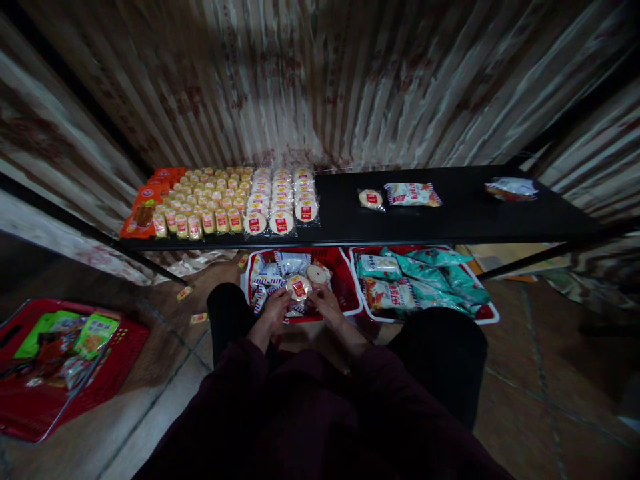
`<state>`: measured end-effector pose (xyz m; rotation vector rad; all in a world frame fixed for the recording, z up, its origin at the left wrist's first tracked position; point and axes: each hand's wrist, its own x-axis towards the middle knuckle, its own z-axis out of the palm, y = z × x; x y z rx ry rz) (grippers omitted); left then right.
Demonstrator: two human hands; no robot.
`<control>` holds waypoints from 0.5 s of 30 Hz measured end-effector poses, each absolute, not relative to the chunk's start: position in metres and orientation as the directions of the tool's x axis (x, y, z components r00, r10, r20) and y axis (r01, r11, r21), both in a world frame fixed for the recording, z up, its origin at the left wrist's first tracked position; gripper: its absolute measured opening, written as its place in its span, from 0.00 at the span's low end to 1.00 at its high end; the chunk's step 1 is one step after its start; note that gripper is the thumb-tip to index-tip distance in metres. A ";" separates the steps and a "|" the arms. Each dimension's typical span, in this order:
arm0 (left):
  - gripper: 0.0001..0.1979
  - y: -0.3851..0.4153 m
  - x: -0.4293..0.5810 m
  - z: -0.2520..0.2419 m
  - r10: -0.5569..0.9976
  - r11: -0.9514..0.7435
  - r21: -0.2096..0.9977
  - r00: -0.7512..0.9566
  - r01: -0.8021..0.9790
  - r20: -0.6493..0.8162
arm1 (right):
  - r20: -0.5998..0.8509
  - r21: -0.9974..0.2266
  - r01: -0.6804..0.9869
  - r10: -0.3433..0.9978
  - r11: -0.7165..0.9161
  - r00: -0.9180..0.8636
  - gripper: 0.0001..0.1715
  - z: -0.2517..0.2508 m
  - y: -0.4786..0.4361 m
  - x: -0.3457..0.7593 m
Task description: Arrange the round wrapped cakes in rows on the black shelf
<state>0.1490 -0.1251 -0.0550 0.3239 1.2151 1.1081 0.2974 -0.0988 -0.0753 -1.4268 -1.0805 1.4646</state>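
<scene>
One cracker pack [299, 288], just below the middle of the frame | left hand [274, 311] and right hand [326, 304] grip its edges, over a red basket [341, 270] | pressure should be light and even (it may break easily)

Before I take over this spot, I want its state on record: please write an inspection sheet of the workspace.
Surface: black shelf, rows of packs at left, three more packs further right.
Job's things: round pack held over the middle basket, second pack beside it.
Clutter: small packets on the floor.
Hands: left hand and right hand on the round pack.
Cables: nothing seen.
Surroundings: curtain behind, left basket, right basket.
</scene>
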 end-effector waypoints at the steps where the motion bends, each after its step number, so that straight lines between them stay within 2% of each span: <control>1: 0.16 -0.125 0.149 -0.055 0.817 0.467 0.722 -0.063 -0.510 -0.573 | -0.321 -0.947 -0.005 0.946 -0.322 -0.051 0.24 -0.074 -0.099 0.298; 10: 0.19 -0.127 0.152 -0.062 0.852 0.447 0.761 -0.035 -0.470 -0.522 | -0.420 -0.880 -0.210 0.905 -0.426 -0.074 0.27 -0.074 -0.098 0.300; 15: 0.17 -0.128 0.150 -0.064 0.833 0.469 0.730 -0.025 -0.497 -0.552 | -0.448 -0.869 -0.217 0.894 -0.444 -0.034 0.22 -0.084 -0.095 0.301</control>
